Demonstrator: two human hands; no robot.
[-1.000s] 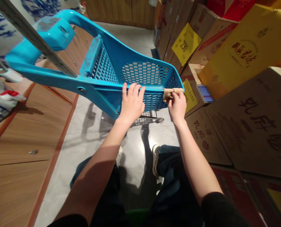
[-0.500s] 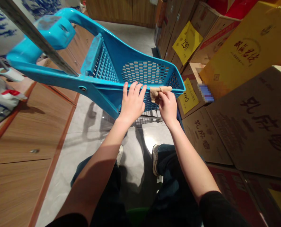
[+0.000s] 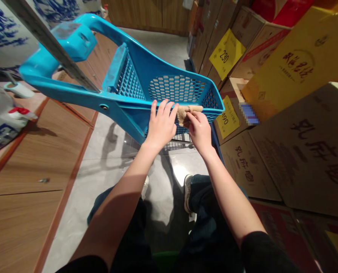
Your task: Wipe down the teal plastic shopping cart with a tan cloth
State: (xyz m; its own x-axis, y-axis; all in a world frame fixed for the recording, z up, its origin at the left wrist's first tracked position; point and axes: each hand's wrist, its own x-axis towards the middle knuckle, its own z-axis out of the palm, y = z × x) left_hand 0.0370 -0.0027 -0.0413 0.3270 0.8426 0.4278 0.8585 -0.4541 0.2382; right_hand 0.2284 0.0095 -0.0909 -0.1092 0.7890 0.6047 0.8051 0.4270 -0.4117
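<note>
A blue plastic shopping basket (image 3: 135, 96) with mesh walls and a large looped handle stands tilted across the upper middle of the head view. My left hand (image 3: 162, 123) lies on its near side, fingers stretched and slightly apart, with the tips over the rim. Just to the right, my right hand (image 3: 199, 129) pinches a tan cloth (image 3: 182, 115) between thumb and fingers. The cloth is folded over the near rim, close to my left fingers. Part of the cloth is hidden behind my right fingers.
Cardboard cartons (image 3: 244, 159) and a yellow box (image 3: 296, 60) are stacked along the right, with yellow price cards (image 3: 227, 55). Wooden cabinets (image 3: 38, 151) line the left, with blue-and-white jars (image 3: 10, 34) above. A metal pole (image 3: 52, 47) slants past the handle.
My right hand and the cloth have slid slightly left along the rim, closer to my left hand. The left hand keeps its place on the basket; the whole view has shifted a little.
</note>
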